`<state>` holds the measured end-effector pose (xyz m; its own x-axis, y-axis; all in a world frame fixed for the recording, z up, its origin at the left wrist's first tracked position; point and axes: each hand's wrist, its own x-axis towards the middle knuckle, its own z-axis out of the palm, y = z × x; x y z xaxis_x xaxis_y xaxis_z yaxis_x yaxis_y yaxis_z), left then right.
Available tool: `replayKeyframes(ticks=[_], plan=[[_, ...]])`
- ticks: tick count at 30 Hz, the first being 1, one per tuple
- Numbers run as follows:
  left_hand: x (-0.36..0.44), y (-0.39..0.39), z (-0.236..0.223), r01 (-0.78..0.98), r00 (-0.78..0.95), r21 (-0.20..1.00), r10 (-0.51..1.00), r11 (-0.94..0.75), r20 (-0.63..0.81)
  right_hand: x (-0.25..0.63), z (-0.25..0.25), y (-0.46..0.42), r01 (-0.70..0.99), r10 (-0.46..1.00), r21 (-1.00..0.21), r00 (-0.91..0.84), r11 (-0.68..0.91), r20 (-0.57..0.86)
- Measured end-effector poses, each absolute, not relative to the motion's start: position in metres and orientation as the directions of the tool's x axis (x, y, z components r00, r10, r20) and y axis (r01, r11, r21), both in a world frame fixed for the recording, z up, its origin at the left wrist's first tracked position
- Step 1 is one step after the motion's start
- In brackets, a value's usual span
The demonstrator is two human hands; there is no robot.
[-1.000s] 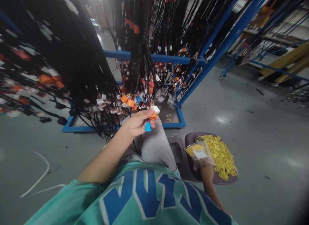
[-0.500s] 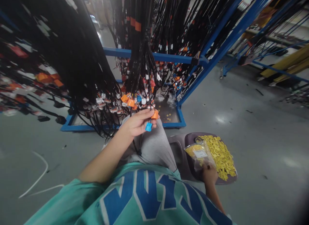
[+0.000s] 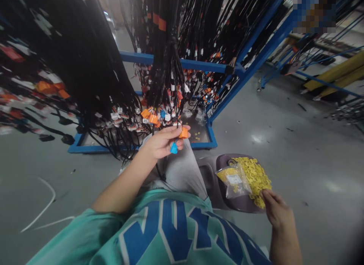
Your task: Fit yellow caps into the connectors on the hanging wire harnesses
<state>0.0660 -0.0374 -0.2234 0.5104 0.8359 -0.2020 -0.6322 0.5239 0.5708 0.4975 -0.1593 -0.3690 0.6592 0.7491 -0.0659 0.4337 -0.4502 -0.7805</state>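
My left hand [image 3: 166,141] is closed around an orange connector [image 3: 183,133] of the wire harness, pinched between thumb and fingers. A blue connector [image 3: 174,147] hangs just below it against the same fingers. My right hand [image 3: 277,208] reaches the near right edge of a pile of small yellow plastic pieces [image 3: 253,174], with thumb and fingertips together; whatever is between them is too small to make out. The pile lies on a purple-grey plastic surface [image 3: 241,206]. A clear bag [image 3: 234,179] with yellow pieces and a white label lies to the left of the pile.
Thick bundles of black harnesses [image 3: 167,60] hang in front on a blue metal rack [image 3: 204,65], with orange, blue and white connectors at their ends. More connectors [image 3: 48,88] hang at the left. Another blue rack [image 3: 327,81] stands at the right. White strips [image 3: 52,196] lie on the floor.
My right hand has moved from the clear bag rightwards to the edge of the yellow pile. The blue connector has turned a little; my left hand still holds the orange connector.
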Motion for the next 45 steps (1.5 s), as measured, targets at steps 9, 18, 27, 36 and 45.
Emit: replayKeyframes(ticks=[9, 18, 27, 36, 45], plan=[[0.071, -0.043, -0.218, -0.649, 0.495, 0.551, 0.841, 0.525, -0.218, 0.309, -0.258, -0.081, -0.279, 0.999, -0.96, 0.01, -0.034, -0.038], [0.067, -0.044, -0.219, -0.652, 0.501, 0.562, 0.846, 0.509, -0.185, 0.233, -0.216, -0.063, -0.463, 0.953, -0.879, -0.3, -0.113, 0.036], [0.068, -0.043, -0.221, -0.647, 0.521, 0.555, 0.835, 0.523, -0.179, 0.229, -0.216, -0.062, -0.438, 0.95, -0.886, -0.311, -0.155, -0.013], [0.073, -0.047, -0.215, -0.682, 0.459, 0.541, 0.864, 0.492, -0.207, 0.225, -0.22, -0.07, -0.154, 0.971, -0.963, -0.054, 0.22, 0.231], [0.082, -0.054, -0.204, -0.707, 0.393, 0.56, 0.898, 0.433, -0.199, 0.214, -0.223, -0.068, 0.286, 0.765, -0.739, 0.032, 0.609, 0.643]])
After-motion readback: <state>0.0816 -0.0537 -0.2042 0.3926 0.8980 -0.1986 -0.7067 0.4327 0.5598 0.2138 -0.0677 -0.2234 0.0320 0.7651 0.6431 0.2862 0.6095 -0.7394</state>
